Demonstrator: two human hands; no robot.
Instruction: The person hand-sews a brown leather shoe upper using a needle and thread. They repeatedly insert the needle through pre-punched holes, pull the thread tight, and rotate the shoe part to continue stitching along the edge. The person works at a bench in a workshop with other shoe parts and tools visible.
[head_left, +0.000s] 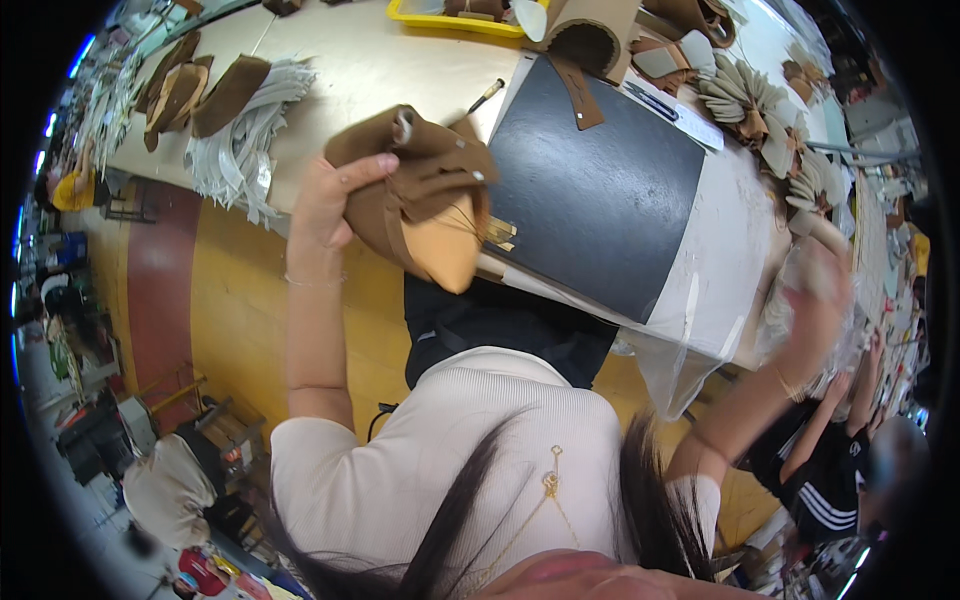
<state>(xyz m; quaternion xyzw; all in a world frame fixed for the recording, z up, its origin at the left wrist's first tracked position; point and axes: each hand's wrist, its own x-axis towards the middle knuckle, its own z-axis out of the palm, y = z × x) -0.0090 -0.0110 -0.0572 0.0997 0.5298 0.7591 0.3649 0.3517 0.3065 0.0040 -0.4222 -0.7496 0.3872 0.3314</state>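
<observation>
My left hand (335, 190) is closed on a brown suede shoe upper (437, 158), with the thumb on top of it. The upper is held tilted over the table's near edge, and its smooth tan toe part (440, 247) hangs toward me. My right hand (822, 278) is raised at the right end of the table, near a clear plastic bag (785, 285). Motion smears its fingers, so whether it holds anything is hidden. A black mat (605, 180) lies on the table between my hands. Behind the upper, a thin brush-like tool (487, 96) points up.
White strips (240, 150) and brown suede pieces (230, 95) lie at the table's left. A yellow tray (440, 19) stands at the back. Pale and brown cut pieces (750, 100) are heaped at the right, near a pen (650, 101). Another person (825, 490) works on my right.
</observation>
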